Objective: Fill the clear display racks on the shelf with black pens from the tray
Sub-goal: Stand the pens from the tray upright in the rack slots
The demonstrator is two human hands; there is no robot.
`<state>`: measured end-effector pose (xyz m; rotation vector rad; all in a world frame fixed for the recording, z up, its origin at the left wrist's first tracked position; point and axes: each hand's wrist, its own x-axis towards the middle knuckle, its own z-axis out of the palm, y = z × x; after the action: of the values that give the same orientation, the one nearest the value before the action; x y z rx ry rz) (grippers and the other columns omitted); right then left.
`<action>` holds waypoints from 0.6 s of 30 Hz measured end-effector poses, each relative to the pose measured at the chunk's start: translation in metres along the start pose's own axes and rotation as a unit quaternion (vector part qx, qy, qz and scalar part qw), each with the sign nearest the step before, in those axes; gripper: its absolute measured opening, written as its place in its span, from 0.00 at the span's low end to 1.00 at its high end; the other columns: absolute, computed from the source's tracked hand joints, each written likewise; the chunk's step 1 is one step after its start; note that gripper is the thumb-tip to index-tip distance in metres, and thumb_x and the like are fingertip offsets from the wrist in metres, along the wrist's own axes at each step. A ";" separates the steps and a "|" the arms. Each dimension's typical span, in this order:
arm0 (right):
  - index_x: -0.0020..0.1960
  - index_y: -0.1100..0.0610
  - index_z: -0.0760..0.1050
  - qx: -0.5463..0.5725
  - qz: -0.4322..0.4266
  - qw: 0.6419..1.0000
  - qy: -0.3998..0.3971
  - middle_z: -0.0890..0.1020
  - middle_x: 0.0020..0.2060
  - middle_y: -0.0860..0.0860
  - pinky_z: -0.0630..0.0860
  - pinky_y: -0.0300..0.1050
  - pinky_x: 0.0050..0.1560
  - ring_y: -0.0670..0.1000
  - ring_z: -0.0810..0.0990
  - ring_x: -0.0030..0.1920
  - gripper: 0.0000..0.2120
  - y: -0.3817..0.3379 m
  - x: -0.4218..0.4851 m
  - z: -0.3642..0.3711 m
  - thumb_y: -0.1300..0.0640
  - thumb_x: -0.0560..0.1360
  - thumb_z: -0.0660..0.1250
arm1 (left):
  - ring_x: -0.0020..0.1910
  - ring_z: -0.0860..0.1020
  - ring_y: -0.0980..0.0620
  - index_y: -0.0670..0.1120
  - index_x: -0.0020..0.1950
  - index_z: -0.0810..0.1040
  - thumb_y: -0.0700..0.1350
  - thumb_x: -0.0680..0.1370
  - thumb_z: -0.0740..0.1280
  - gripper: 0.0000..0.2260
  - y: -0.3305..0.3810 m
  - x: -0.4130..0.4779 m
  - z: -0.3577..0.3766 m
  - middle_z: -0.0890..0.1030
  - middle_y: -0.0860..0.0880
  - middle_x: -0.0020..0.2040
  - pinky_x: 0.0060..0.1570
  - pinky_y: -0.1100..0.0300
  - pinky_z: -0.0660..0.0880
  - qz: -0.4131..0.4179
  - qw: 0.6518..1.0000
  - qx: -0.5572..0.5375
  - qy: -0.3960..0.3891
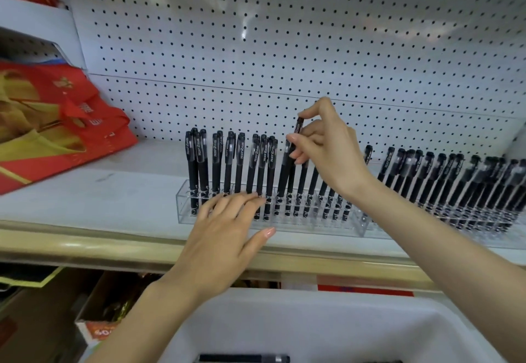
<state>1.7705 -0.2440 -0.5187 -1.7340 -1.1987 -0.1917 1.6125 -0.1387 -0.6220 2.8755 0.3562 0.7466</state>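
Fingers (242, 200) of the left hand (227, 237), reached out over the white tray (313, 328), are laid straight and loose with nothing grasped, their tips rested on the front top of the clear rack (183, 206), apparently to steady it. Nearest of all, one black pen (244, 358) is seen lying at the tray's lower edge; whether more are left below the picture cannot be told, though the part of the tray that shows is otherwise bare. Beyond the left hand, the rack is stood on the shelf (85, 191) and is lined with upright pens, though a few holes towards its left end seem unfilled. Above its middle, a further pen (299, 126) is pinched near the cap by the thumb and fingertips (291, 137) of the right hand (327, 146), with its lower end down among the holes, so a seating step is judged to be in hand. To the right, a second rack (361, 227) is packed closely with pens. The task is therefore judged nearly finished. Behind everything, the pegboard (284, 35) is bare, and red bags (57, 123) are piled at far left.
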 end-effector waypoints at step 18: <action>0.58 0.52 0.80 -0.123 -0.026 0.991 -0.053 0.77 0.41 0.43 0.74 0.30 0.49 0.40 0.76 0.39 0.12 0.009 0.000 -0.003 0.57 0.75 0.70 | 0.74 0.51 0.61 0.53 0.76 0.57 0.67 0.77 0.37 0.33 -0.001 -0.002 0.004 0.61 0.57 0.75 0.73 0.60 0.37 0.003 1.000 -0.003 -0.024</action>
<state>1.7793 -0.2468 -0.5225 -1.9489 -1.3442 -0.2913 1.6122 -0.1383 -0.6265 2.8838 0.3378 0.6772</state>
